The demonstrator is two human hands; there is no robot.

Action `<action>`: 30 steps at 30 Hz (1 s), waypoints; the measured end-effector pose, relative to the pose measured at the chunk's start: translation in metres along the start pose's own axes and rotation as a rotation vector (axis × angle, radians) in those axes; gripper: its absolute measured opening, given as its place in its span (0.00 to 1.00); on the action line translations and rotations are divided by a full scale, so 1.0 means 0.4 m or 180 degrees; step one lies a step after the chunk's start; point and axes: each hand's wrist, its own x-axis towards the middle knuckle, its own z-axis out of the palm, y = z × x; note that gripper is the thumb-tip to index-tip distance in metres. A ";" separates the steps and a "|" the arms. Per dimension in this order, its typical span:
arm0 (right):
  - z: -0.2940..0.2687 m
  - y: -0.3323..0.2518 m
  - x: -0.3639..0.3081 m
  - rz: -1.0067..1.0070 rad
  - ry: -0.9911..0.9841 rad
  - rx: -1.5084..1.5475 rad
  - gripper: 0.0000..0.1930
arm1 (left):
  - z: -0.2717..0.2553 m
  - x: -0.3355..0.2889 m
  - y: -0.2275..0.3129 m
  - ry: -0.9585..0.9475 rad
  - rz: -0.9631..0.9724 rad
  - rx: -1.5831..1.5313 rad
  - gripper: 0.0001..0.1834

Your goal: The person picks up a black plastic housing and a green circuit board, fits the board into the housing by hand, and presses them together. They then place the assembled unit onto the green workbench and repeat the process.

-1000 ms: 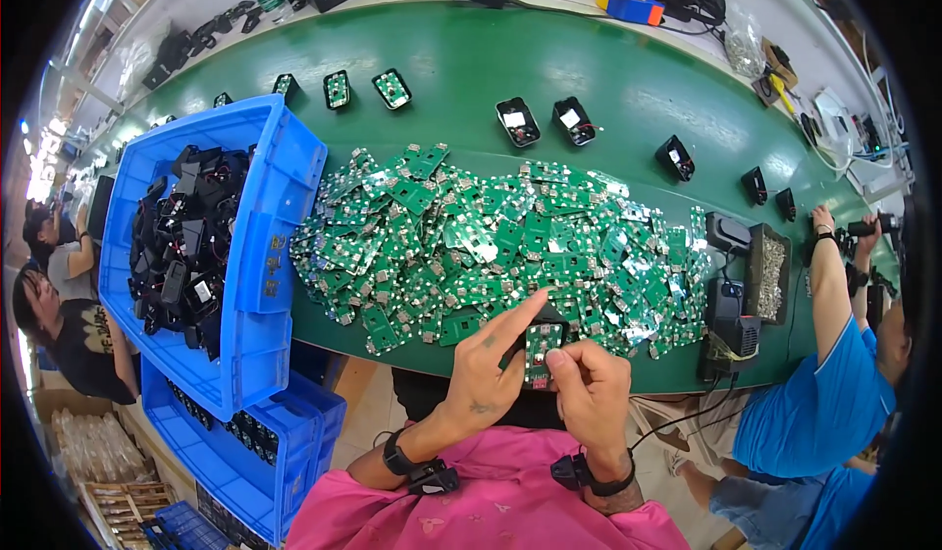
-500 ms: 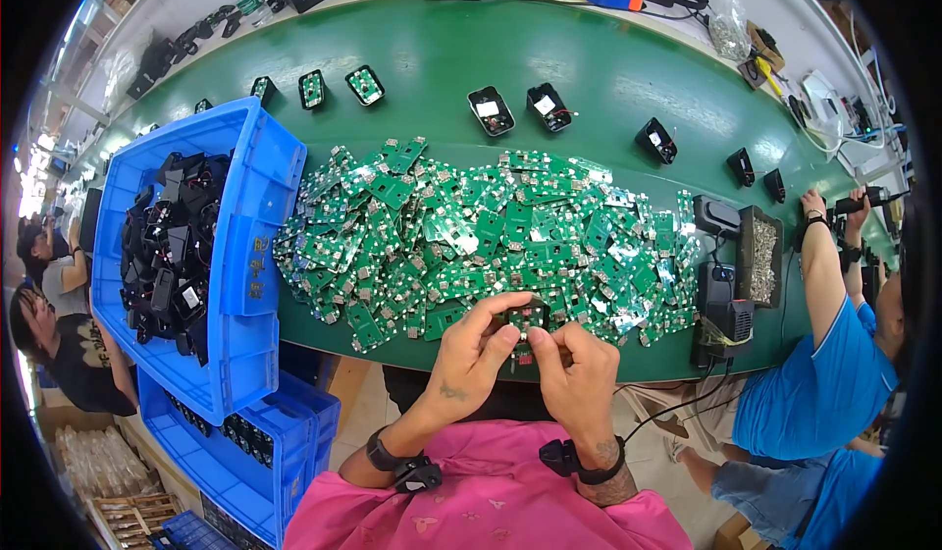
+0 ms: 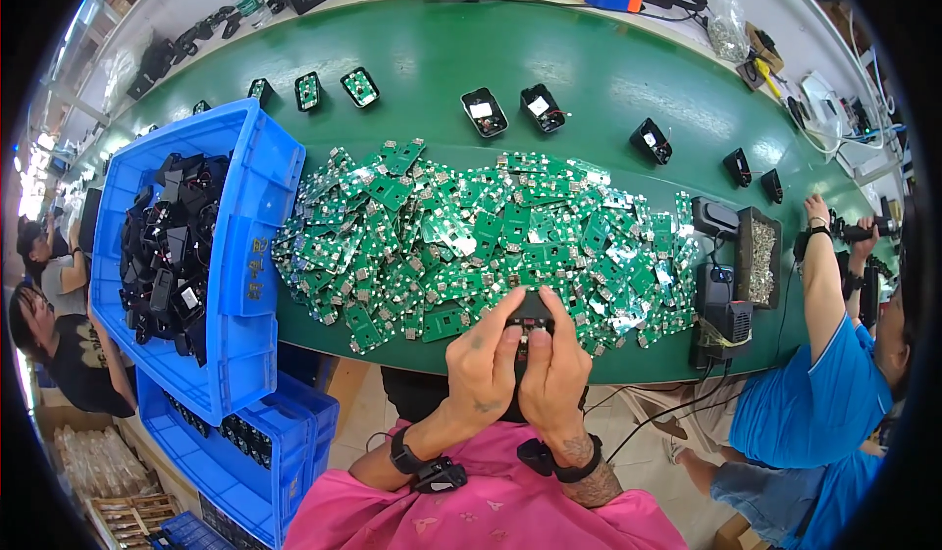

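— What do the fingers have right now?

— I see both sets of fingers (image 3: 510, 316) closed round one small black housing (image 3: 531, 314), left hand (image 3: 481, 373) and right hand (image 3: 552, 378) pressed side by side, thumbs and forefingers pinching it from either side. It sits just at the near rim of the green desk (image 3: 589, 69), touching the near edge of the pile of green circuit boards (image 3: 471, 236).

— Which step would you call it?

— I judge a board is being seated into the housing; a bit of reddish detail shows in its open face, but I can't tell whether the board is fully home. The next move, I think, calls for even pressure from both thumbs without tilting it.

— And how does it lie?

— Open face up toward the camera, long axis running away from me, toward the pile. Left of the pile the blue bin (image 3: 250, 256) holds more black housings; beyond the pile, several housings lie spaced out.
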 end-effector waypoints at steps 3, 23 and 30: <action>-0.012 0.020 -0.013 -0.0728 0.0181 0.0205 0.19 | -0.003 -0.012 -0.008 0.0290 0.0816 -0.0085 0.15; -0.053 -0.023 0.008 0.0190 -0.0576 0.0557 0.19 | -0.172 0.452 -0.089 -0.0300 -0.0488 -0.0053 0.15; -0.042 -0.038 -0.037 -0.0115 -0.1119 0.0704 0.14 | -0.136 0.758 -0.336 -0.0035 -0.0934 0.0790 0.17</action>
